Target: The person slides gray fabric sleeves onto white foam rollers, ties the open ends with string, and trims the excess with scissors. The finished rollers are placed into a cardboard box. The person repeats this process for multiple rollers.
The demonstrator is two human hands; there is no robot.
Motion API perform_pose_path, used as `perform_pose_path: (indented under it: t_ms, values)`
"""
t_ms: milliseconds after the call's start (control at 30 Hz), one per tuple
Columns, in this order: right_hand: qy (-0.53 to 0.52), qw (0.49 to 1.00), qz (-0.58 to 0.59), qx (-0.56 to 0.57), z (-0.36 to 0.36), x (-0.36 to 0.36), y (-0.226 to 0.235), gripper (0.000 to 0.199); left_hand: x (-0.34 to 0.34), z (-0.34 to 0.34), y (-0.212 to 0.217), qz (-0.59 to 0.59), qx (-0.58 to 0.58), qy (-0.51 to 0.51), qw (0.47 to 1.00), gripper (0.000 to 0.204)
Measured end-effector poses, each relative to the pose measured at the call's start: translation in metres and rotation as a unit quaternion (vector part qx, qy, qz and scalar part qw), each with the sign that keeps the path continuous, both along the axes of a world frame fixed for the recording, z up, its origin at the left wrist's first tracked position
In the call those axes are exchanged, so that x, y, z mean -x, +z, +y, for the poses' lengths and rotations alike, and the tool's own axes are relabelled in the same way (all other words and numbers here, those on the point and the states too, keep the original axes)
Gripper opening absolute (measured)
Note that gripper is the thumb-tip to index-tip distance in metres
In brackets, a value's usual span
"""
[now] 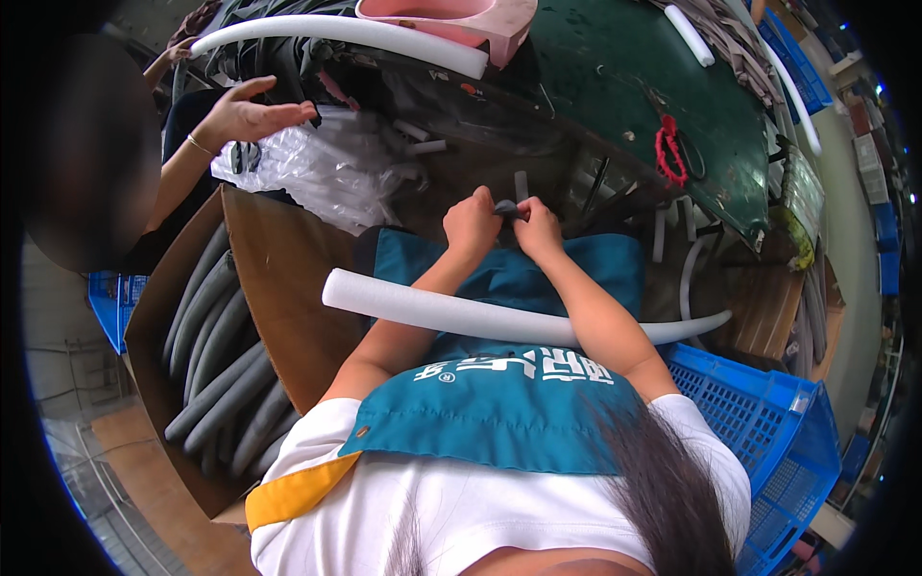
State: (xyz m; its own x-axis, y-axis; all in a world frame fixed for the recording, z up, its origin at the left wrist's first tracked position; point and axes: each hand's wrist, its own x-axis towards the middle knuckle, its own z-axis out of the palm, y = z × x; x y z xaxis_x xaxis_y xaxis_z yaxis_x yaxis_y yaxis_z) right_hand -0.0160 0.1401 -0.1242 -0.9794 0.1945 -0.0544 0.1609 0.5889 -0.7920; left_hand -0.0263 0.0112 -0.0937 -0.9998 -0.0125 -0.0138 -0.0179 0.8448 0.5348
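Note:
In front of my lap, my left hand (471, 228) and my right hand (537, 230) are close together, fingers closed on a small grey piece (505, 207). It looks soft, like a strip or the end of a sleeve; its exact kind is unclear. A long white foam rod (461, 314) lies across my body, over my left forearm and behind my right one. Beneath it is my teal apron (480, 413). A short grey tube-like piece (521, 184) shows just beyond my right hand.
At left stands a cardboard box (288, 288) of grey foam tubes (216, 336). A co-worker's hand (254, 115) is beyond it, near clear plastic bags (307, 163). A green table (615, 106) bears red-handled scissors (669, 152) and a pink seat-like thing (461, 19). A blue crate (749, 403) stands right.

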Motion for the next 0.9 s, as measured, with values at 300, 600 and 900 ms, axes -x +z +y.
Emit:
perform_pose_path:
  t_ms: [300, 600, 900]
  values:
    - [0.044, 0.994, 0.003, -0.101, -0.002, 0.001, 0.008, 0.013, -0.003, 0.007, -0.019, 0.004, -0.058, 0.015, 0.998, 0.033]
    - [0.056, 0.925, 0.348, -0.139, 0.034, 0.022, 0.073, 0.023, -0.007, -0.028, -0.035, -0.055, -0.018, 0.002, 0.998, 0.028]
    - [-0.032, 0.881, 0.103, -0.461, 0.177, 0.051, 0.098, 0.067, -0.016, -0.004, 0.042, -0.128, -0.449, -0.145, 0.872, 0.019]
